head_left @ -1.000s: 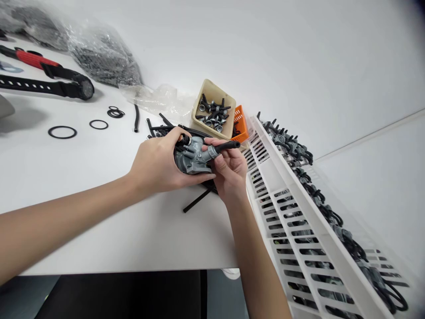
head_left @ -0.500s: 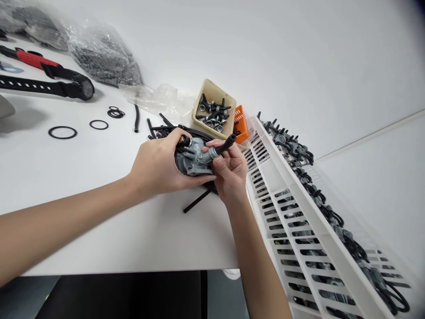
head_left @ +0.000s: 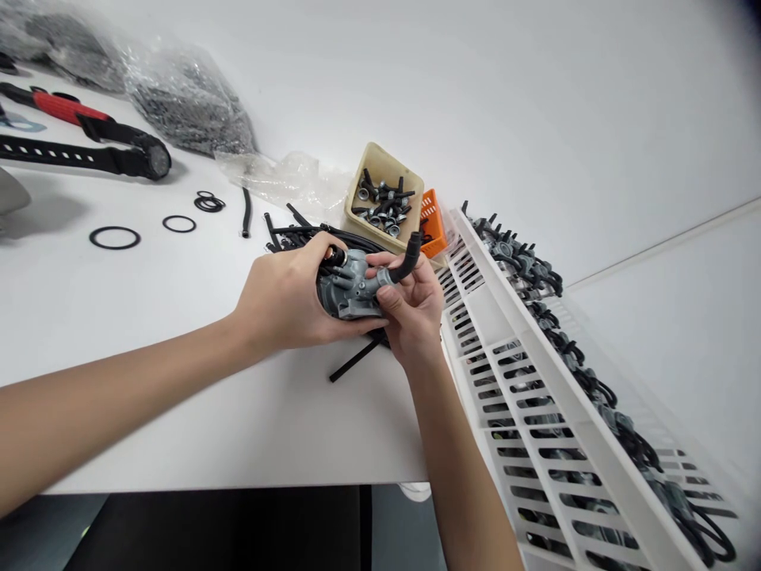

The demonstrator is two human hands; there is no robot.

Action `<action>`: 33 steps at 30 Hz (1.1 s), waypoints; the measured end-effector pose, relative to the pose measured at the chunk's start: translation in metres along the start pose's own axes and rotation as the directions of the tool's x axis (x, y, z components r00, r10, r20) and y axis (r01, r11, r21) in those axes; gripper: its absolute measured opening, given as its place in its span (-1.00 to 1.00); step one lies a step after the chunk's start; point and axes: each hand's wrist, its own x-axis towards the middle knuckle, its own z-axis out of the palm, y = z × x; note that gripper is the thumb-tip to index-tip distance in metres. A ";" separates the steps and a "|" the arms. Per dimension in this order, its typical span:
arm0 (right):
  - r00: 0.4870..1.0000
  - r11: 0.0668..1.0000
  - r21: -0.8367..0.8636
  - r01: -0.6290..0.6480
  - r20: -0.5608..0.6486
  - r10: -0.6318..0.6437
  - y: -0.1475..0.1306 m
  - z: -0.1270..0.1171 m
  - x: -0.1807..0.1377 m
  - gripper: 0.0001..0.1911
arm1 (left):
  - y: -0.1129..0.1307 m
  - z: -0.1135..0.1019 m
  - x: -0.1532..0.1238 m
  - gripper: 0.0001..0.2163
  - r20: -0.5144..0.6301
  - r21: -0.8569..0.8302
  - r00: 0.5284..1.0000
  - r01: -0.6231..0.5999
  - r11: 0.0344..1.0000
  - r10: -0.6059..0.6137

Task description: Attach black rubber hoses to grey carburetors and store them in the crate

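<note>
A grey metal carburetor [head_left: 353, 287] is held above the table between both hands. My left hand [head_left: 291, 293] wraps round its left side, thumb underneath and fingers over the top near a black fitting [head_left: 335, 255]. From its right side sticks a black rubber boot [head_left: 410, 255] on a ringed metal cap, the boot's tip bent upward. My right hand [head_left: 411, 305] grips the ringed cap between thumb and fingers. Black hoses [head_left: 291, 231] lie in a pile on the table behind and beneath the carburetor.
A cream bin [head_left: 376, 178] of black-booted caps stands behind, beside an orange basket [head_left: 434, 220]. At right is a white slotted crate [head_left: 493, 317] with several carburetors [head_left: 523, 266]. Left lie rubber rings [head_left: 115, 237], a watch [head_left: 155, 159], a red-handled tool [head_left: 68, 109] and a plastic bag [head_left: 190, 103].
The rubber boot's tip has swung from pointing up and right to pointing nearly straight up, with my right fingers at the cap. The carburetor stays in my left hand.
</note>
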 end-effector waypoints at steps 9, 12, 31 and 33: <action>1.000 1.000 -0.006 0.009 -0.017 -0.009 0.001 0.003 0.000 -0.63 | 0.000 0.001 0.000 -0.39 -0.013 0.036 1.000 -0.003 0.999 0.003; 1.000 1.000 0.003 0.014 -0.013 -0.014 0.002 0.004 0.000 -0.65 | 0.000 0.001 0.000 -0.40 0.008 0.035 1.000 -0.002 0.999 0.002; 0.995 0.993 0.052 -0.103 -0.011 0.104 -0.007 0.002 0.003 -0.73 | 0.001 0.002 0.004 -0.45 0.034 -0.207 0.990 0.143 0.968 -0.139; 0.996 0.994 0.057 -0.091 -0.005 0.091 -0.005 0.001 0.003 -0.72 | 0.001 0.002 0.003 -0.44 0.030 -0.209 0.990 0.143 0.968 -0.140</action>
